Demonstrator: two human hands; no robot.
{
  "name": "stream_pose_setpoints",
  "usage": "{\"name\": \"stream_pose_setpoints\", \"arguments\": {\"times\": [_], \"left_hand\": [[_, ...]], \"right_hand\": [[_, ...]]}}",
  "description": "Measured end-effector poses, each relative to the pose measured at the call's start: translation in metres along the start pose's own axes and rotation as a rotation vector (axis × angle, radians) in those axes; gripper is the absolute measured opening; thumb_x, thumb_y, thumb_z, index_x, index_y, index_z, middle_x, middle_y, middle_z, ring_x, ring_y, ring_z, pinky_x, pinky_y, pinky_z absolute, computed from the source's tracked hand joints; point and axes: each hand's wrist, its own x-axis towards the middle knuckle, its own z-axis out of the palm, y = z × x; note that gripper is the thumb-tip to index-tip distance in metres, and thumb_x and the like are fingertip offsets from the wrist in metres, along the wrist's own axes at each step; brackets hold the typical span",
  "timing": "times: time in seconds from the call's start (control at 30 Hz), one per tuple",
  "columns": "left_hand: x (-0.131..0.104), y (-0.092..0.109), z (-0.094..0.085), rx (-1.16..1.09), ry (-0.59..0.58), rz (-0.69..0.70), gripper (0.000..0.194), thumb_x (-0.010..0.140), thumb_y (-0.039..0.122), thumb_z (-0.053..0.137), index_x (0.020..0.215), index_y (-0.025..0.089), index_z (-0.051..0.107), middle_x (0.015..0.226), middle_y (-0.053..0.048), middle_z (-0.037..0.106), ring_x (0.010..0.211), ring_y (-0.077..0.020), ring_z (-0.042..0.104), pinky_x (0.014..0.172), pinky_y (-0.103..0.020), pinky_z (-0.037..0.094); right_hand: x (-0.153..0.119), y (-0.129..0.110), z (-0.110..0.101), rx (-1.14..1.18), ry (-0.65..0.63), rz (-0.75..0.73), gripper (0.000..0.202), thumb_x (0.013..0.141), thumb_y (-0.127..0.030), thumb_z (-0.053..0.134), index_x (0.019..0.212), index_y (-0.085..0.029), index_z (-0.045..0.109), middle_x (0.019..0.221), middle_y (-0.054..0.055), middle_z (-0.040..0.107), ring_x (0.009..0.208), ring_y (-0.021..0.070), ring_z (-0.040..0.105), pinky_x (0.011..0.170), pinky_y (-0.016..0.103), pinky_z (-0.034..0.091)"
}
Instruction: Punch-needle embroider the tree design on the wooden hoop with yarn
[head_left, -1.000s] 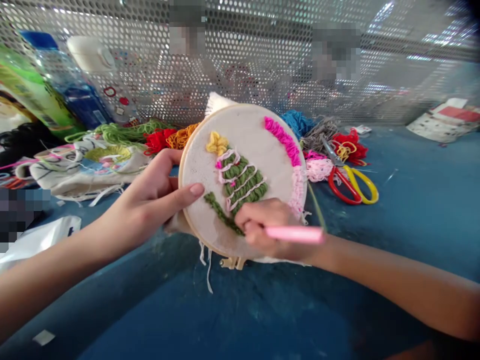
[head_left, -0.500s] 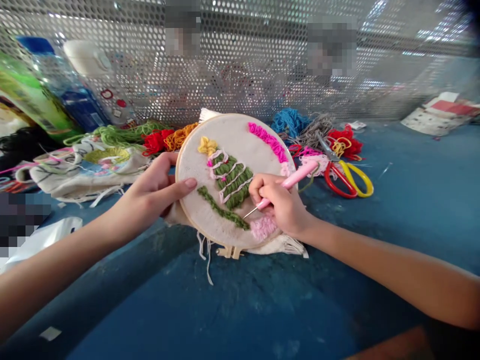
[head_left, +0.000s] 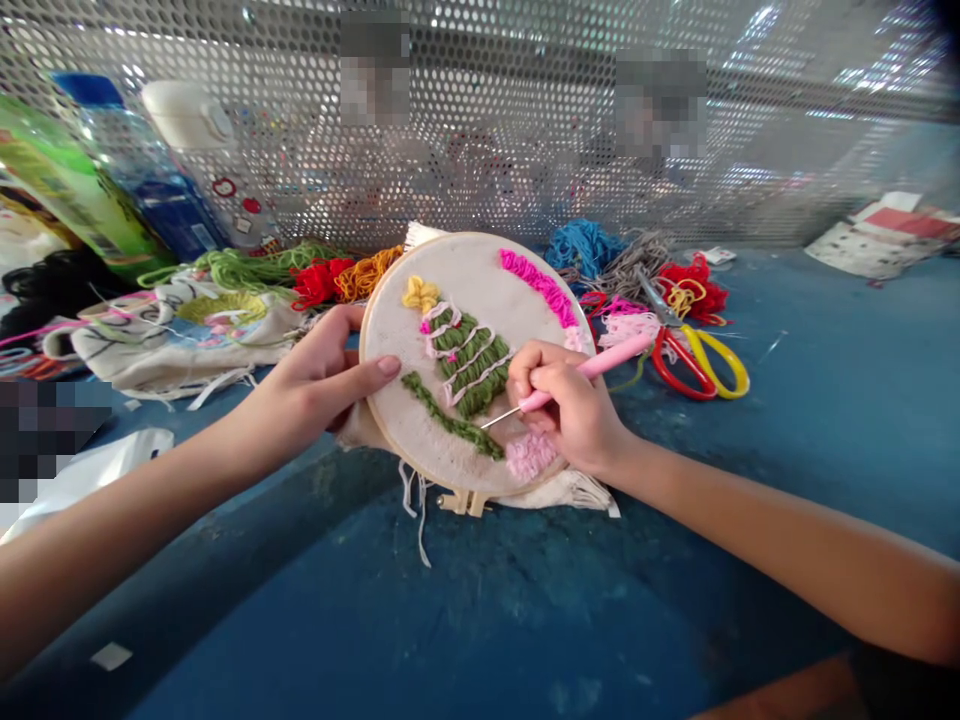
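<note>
My left hand (head_left: 330, 375) grips the left rim of a round embroidery hoop (head_left: 480, 300), thumb on the front and fingers behind, out of sight. The hoop is tilted up, its screw at the bottom. On its cream cloth are a green tree (head_left: 471, 362) with a yellow star, a green band (head_left: 450, 418), a magenta arc (head_left: 540, 285) and a pale pink looped patch (head_left: 531, 455). In my right hand (head_left: 574, 405) is a pink-handled punch needle (head_left: 615, 357), held like a pen. Its metal tip meets the green band, left of the pink patch.
Red-and-yellow scissors (head_left: 697, 362) lie to the right by pink and red yarn. Blue yarn (head_left: 585, 248) and grey yarn sit behind the hoop. At left are another stitched cloth (head_left: 172, 345), green yarn and bottles (head_left: 161, 190). A perforated metal panel (head_left: 480, 90) rises behind the blue table (head_left: 420, 640).
The needle tip has shifted slightly left and up along the green band, with my right hand tilting its handle. My left hand still holds the hoop. The whole view has moved a little.
</note>
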Motion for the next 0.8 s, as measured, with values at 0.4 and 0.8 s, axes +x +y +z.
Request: {"name": "stream_pose_setpoints", "arguments": {"times": [0.4, 0.8], "left_hand": [[-0.005, 0.002, 0.001, -0.01, -0.021, 0.023, 0.038, 0.083, 0.036, 0.069, 0.109, 0.022, 0.046, 0.068, 0.004, 0.065, 0.048, -0.0104, 0.059, 0.036, -0.014, 0.043], [-0.002, -0.001, 0.002, 0.022, 0.016, -0.008, 0.037, 0.081, 0.038, 0.069, 0.106, 0.02, 0.048, 0.065, 0.005, 0.059, 0.042, -0.0059, 0.047, 0.032, -0.012, 0.032]], "right_hand": [[-0.008, -0.01, 0.007, -0.479, -0.177, -0.145, 0.018, 0.086, -0.018, 0.044, 0.069, -0.018, 0.051, 0.061, -0.003, 0.048, 0.055, 0.0092, 0.041, 0.05, 0.022, 0.033], [0.003, -0.006, 0.0, -0.172, -0.13, 0.082, 0.02, 0.083, -0.015, 0.041, 0.067, -0.018, 0.051, 0.048, -0.007, 0.038, 0.04, 0.0066, 0.029, 0.038, 0.019, 0.022]]}}
